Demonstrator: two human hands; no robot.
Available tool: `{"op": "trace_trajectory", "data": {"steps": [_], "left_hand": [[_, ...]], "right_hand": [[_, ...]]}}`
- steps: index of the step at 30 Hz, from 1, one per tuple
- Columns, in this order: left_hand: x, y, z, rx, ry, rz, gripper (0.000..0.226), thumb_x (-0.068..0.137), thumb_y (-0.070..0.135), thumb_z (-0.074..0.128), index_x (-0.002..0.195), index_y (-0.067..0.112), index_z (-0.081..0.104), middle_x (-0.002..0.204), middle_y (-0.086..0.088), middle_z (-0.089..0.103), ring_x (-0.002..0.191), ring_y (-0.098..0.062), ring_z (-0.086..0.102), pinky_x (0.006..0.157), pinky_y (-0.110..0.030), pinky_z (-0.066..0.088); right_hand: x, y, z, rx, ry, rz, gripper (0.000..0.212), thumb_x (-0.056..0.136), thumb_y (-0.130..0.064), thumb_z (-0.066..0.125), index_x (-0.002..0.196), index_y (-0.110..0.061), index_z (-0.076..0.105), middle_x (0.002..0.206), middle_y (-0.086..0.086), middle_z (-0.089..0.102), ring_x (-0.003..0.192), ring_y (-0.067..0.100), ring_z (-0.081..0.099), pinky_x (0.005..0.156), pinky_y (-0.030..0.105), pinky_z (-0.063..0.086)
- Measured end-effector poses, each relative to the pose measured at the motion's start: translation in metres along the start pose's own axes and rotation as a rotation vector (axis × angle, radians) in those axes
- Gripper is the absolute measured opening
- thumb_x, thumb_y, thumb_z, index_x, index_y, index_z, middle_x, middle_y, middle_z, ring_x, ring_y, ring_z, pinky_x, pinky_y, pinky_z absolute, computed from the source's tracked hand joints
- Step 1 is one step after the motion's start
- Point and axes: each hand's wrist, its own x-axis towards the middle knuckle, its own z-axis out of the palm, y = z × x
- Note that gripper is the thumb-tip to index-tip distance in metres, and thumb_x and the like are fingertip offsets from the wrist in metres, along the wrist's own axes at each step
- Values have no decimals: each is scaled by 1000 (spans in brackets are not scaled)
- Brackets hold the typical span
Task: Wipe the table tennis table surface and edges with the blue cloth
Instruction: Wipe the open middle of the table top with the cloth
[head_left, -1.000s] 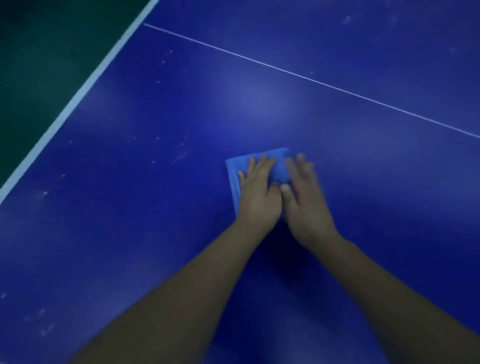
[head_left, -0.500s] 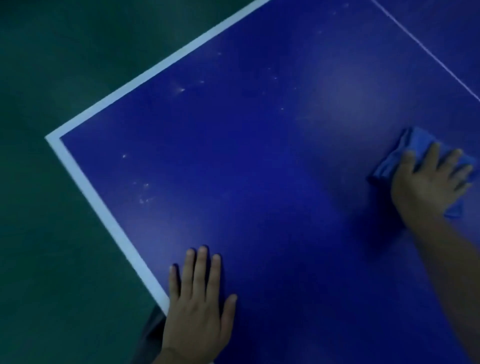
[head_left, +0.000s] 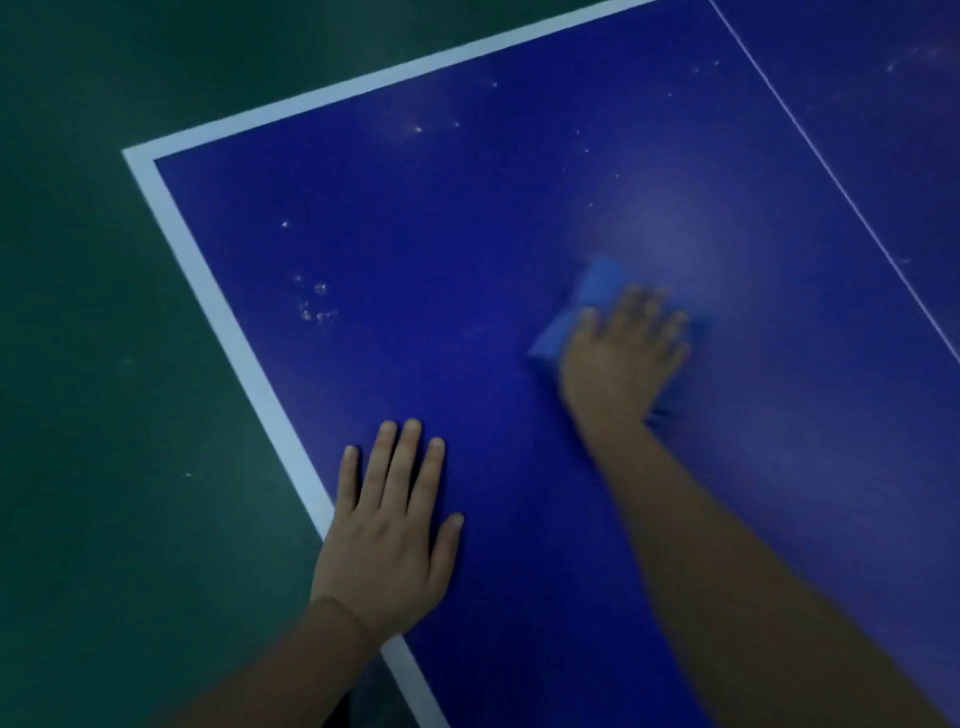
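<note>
The dark blue table tennis table (head_left: 467, 249) fills most of the view, its white-edged corner at the upper left. My right hand (head_left: 621, 356) presses flat on the folded blue cloth (head_left: 597, 288), fingers spread and blurred by motion; most of the cloth is hidden under the palm. My left hand (head_left: 392, 535) rests flat on the table near the left white edge line (head_left: 223, 322), fingers straight and together, holding nothing.
White specks and smudges (head_left: 314, 301) dot the surface near the corner and further up. A thin white centre line (head_left: 831, 176) runs diagonally at the right. Dark green floor (head_left: 104, 415) lies beyond the table's left and far edges.
A second ago both hands pressed the cloth together. The left hand has since moved to the table edge, and the right hand has slid the cloth leftward toward the corner.
</note>
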Motion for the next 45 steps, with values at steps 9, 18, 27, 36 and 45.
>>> {"op": "trace_trajectory", "data": {"steps": [9,18,27,36,45], "left_hand": [[-29,7,-10,-484,175,-599,83,100,42,42,159,5,-3,167,-17,-8,155,-28,-9,126,-47,-3],[-4,24,-3,-580,257,-851,87,100,50,40,158,6,-7,168,-10,-13,155,-27,3,123,-38,14],[-5,25,-3,-713,345,-882,80,95,42,33,159,10,-1,167,-1,-6,147,-2,-7,124,-32,9],[-4,27,-2,-689,351,-885,79,95,49,24,159,12,-2,168,-2,-3,150,-6,-4,123,-33,12],[-8,23,-7,-802,398,-841,78,95,43,30,160,10,3,169,-3,-2,149,0,-4,116,-10,-2]], "right_hand": [[-20,63,-17,-56,13,81,61,104,-50,24,157,-20,33,165,13,21,150,43,17,118,61,15],[-69,-61,7,-154,-153,-890,64,101,-59,16,157,-31,29,167,5,18,152,39,14,119,61,12],[-108,-109,10,-75,-161,-835,70,101,-54,20,157,-12,26,165,16,18,152,43,13,122,60,7],[-14,-92,8,-58,-109,-754,70,102,-57,18,159,-16,22,166,14,15,152,42,13,121,61,10],[1,-87,0,-123,-184,-850,67,103,-56,18,160,-20,21,168,9,11,154,38,8,122,59,10]]}}
